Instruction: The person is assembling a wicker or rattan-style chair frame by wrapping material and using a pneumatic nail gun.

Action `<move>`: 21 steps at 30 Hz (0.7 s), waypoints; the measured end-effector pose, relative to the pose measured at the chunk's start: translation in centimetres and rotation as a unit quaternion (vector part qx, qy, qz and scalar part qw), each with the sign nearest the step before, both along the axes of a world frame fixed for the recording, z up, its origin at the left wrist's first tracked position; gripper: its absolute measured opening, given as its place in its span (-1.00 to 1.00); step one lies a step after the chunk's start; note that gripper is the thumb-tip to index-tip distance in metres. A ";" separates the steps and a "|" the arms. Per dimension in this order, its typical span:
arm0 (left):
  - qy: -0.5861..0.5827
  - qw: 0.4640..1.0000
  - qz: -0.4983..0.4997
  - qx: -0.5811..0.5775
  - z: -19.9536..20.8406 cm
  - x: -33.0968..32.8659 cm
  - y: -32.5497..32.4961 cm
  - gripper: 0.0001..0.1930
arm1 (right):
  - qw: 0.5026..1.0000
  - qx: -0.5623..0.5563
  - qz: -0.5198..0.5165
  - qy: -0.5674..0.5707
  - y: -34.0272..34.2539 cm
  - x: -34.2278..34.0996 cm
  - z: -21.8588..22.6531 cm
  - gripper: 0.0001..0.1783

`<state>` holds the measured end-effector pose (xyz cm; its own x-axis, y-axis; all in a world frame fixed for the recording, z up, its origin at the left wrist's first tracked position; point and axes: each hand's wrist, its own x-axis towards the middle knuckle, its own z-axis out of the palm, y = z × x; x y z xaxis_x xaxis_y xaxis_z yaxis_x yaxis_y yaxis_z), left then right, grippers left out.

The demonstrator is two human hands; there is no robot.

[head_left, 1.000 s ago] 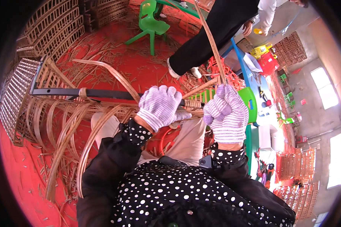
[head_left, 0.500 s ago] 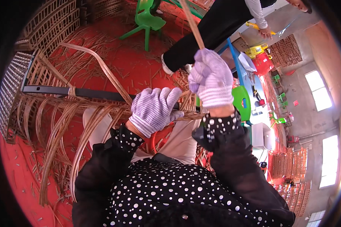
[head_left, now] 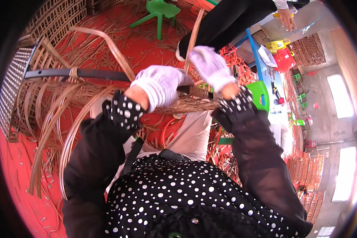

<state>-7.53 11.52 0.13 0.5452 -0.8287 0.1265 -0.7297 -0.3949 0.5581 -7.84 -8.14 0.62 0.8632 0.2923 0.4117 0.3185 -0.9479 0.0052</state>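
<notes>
My left hand (head_left: 156, 84), in a white and lilac striped glove, is closed over a dark flat bar (head_left: 95, 74) and the woven edge beneath it. My right hand (head_left: 210, 69), gloved alike and a little blurred, pinches a long tan weaving strip (head_left: 194, 37) that rises away from the bar. The unfinished wicker weave (head_left: 194, 104) runs along the bar, in front of my legs. To the left of my left hand, several bundled strips (head_left: 51, 131) arch over the bar and hang down. Another strip (head_left: 113, 47) stands up beyond it.
Woven lattice panels (head_left: 59, 23) stand at the far left. Cut strip scraps litter the red floor (head_left: 25, 166). A green chair (head_left: 158, 14) is ahead, and a green seat (head_left: 258, 97) stands right of my right hand. Another person's dark-trousered leg (head_left: 214, 31) is close by, beside a blue-edged table (head_left: 254, 49).
My right hand has come lower and to the left, nearer my left hand, with the strip. My left hand has shifted slightly up. The other person has moved toward the upper right.
</notes>
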 end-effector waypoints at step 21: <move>-0.273 0.916 0.165 -0.243 -8.2 -3.9 0.9 -0.73 | 0.875 0.390 -0.074 0.278 1.3 -4.5 0.3 -0.71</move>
